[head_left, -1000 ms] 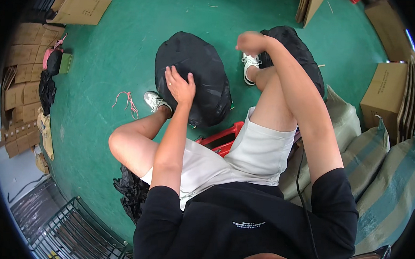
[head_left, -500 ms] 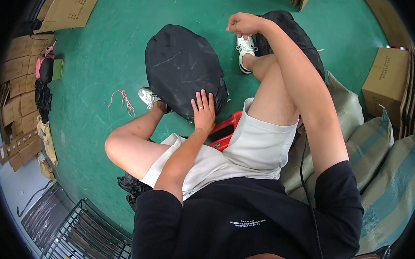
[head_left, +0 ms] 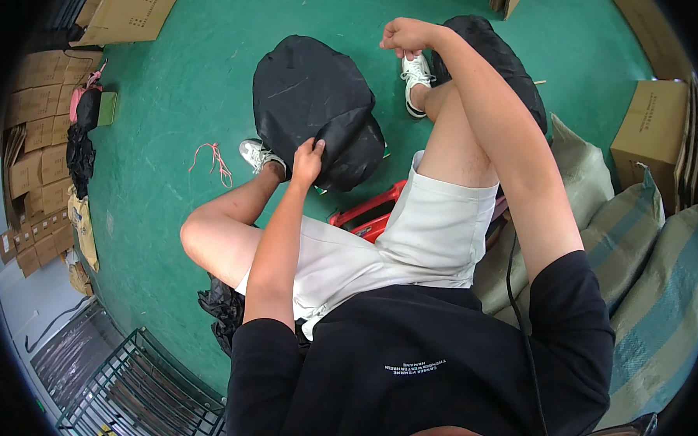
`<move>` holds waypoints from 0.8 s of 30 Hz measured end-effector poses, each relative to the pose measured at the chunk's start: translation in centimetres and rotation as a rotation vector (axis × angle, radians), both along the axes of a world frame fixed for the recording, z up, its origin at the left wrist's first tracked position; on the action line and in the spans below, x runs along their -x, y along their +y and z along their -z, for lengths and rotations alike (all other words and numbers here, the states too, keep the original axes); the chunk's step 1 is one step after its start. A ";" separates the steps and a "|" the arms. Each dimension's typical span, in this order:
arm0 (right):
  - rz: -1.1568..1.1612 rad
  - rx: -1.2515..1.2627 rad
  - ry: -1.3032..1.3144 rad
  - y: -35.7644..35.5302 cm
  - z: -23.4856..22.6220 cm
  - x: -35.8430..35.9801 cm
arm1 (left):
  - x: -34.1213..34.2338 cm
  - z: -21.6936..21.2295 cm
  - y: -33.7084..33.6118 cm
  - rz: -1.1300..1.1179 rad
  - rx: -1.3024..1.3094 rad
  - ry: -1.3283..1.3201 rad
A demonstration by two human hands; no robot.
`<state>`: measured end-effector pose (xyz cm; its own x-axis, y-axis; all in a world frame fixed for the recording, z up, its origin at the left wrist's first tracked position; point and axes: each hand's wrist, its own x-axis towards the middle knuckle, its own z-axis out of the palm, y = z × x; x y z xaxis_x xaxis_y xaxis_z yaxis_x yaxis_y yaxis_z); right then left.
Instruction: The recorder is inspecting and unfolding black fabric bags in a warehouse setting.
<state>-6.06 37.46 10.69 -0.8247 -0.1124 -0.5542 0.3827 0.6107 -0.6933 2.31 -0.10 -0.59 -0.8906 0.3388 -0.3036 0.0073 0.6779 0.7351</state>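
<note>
A large rounded black bag (head_left: 312, 84) of thin fabric stands on the floor between my legs, with a fold raised along its near right side. My left hand (head_left: 308, 162) pinches the fabric at the near edge of this bag, thumb against fingers. Beyond it to the right, my right hand (head_left: 406, 37) hangs in the air above my right white shoe (head_left: 416, 79), fingers curled in; whatever is in them, if anything, does not show. A second black bag (head_left: 492, 61) lies beside that shoe, partly covered by my right forearm.
A red plastic object (head_left: 369, 211) sits between my thighs. Pink string (head_left: 211, 165) lies on the green floor (head_left: 161, 233). Full woven sacks (head_left: 636, 238) lean at my right, near a cardboard box (head_left: 645, 126). Stacked boxes (head_left: 42, 119) and a green metal rack (head_left: 143, 388) stand left.
My left hand has gone from lying flat on the black bag to gripping its fabric, moving left. The bag's near right side is now folded. My right hand has barely moved.
</note>
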 end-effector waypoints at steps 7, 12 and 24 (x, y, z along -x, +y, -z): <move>-0.025 -0.021 0.001 -0.2 -0.3 -0.2 | -5.3 -1.6 1.8 0.400 0.139 0.263; -0.025 -0.010 -0.015 -0.1 -0.4 0.1 | -10.1 0.2 2.5 0.665 0.688 0.552; 0.000 -0.012 -0.011 0.0 0.2 -0.1 | -6.0 0.7 0.7 0.643 0.304 0.595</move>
<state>-5.98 37.46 10.49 -0.8187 -0.1055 -0.5645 0.3901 0.6192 -0.6815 8.33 0.65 -1.28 -0.5966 0.8024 -0.0136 0.7679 0.5756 0.2812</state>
